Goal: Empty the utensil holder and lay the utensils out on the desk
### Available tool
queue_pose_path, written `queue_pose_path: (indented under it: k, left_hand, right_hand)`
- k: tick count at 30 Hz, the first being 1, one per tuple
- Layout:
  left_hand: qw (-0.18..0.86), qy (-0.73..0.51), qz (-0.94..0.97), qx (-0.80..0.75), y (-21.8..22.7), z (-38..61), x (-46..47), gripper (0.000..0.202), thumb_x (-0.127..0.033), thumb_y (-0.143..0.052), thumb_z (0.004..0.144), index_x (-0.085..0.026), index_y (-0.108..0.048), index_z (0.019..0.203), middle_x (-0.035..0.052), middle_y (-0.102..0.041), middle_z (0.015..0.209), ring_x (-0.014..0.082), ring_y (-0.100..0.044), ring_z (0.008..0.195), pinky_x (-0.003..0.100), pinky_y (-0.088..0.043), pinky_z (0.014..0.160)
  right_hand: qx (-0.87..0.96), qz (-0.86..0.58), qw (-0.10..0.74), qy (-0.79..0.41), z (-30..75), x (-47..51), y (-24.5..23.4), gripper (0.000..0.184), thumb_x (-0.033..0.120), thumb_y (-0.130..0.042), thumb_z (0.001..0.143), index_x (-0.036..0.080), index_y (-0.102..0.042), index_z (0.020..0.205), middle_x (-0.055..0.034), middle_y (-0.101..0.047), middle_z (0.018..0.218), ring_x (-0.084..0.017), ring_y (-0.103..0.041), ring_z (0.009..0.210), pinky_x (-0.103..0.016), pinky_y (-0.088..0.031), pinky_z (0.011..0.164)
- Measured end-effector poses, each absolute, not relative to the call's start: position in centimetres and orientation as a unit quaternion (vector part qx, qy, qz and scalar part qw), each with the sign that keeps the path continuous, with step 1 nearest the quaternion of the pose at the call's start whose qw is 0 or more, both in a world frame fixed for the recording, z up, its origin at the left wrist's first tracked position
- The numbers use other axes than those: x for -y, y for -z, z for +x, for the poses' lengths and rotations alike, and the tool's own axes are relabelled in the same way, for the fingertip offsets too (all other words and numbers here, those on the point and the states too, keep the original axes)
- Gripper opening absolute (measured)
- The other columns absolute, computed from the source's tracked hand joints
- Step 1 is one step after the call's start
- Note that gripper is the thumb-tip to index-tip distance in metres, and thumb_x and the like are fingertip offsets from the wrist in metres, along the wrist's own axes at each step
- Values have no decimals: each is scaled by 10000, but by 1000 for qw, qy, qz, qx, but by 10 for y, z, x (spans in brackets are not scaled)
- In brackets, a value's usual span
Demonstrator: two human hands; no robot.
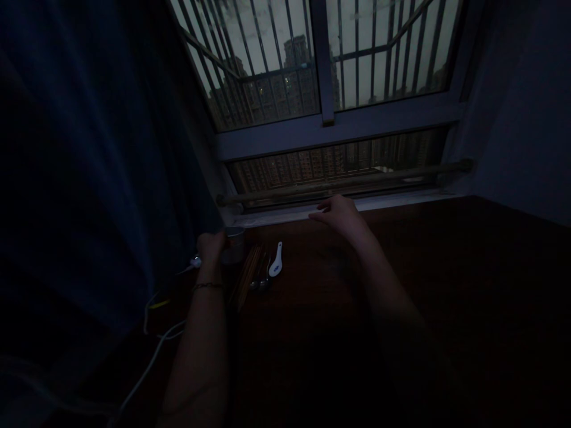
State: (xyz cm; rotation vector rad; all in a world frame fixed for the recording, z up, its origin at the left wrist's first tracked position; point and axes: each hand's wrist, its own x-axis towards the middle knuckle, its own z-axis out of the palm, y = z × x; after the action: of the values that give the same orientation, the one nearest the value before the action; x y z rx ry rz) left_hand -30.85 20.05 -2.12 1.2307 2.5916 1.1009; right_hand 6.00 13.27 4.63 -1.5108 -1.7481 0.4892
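At the left, my left hand is closed at the side of a grey metal cup; its fingers are partly hidden, but it appears to hold the cup. Just right of the cup lie several wooden chopsticks, side by side. Beside them are two metal spoons, their bowls toward me. A white ceramic soup spoon with a small blue mark is the rightmost of the utensils. My right hand hovers over the far edge of the wooden surface, fingers apart, with nothing in it.
The scene is very dim. A dark wooden surface runs up to a barred window with a horizontal rail low across it. Blue curtains hang on the left. White cables trail near my left forearm, by a small yellow item.
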Motion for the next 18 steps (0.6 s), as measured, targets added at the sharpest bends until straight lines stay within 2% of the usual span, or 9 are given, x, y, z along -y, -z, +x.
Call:
queue_pose_path:
  k: [5, 10, 14, 18]
  left_hand:
    - [22, -302, 400, -865, 26, -307, -199, 387, -297, -553, 761, 23, -664, 949, 262, -636, 966, 388, -613, 925, 360, -465, 644]
    - [9, -269, 412, -871, 29, -308, -202, 421, -264, -512, 805, 73, -639, 1022, 302, -601, 1061, 412, -567, 1053, 386, -467, 757]
    - [18, -259, 410, -875, 29, -311, -201, 429, -263, -531, 791, 78, -632, 1031, 294, -610, 1037, 394, -588, 1017, 362, -471, 702]
    - [19, -263, 414, -871, 28, -316, -197, 360, -253, -556, 757, 26, -656, 961, 275, -625, 1001, 390, -603, 975, 355, -459, 650]
  right_hand:
    - [690, -589, 374, -190, 59, -132, -47, 372, 369, -731, 736, 125, -698, 1015, -107, -688, 968, -223, -638, 917, -316, -475, 799]
    - [693, -588, 373, -189, 59, -132, -47, 346, 360, -732, 737, 128, -705, 993, -106, -688, 964, -216, -637, 912, -307, -472, 792]
    - [693, -585, 378, -187, 58, -132, -47, 342, 356, -729, 739, 122, -706, 987, -104, -690, 956, -216, -637, 909, -304, -471, 783]
    - [693, -586, 374, -188, 59, -131, -47, 340, 355, -731, 738, 124, -708, 986, -107, -689, 951, -221, -639, 898, -311, -473, 772]
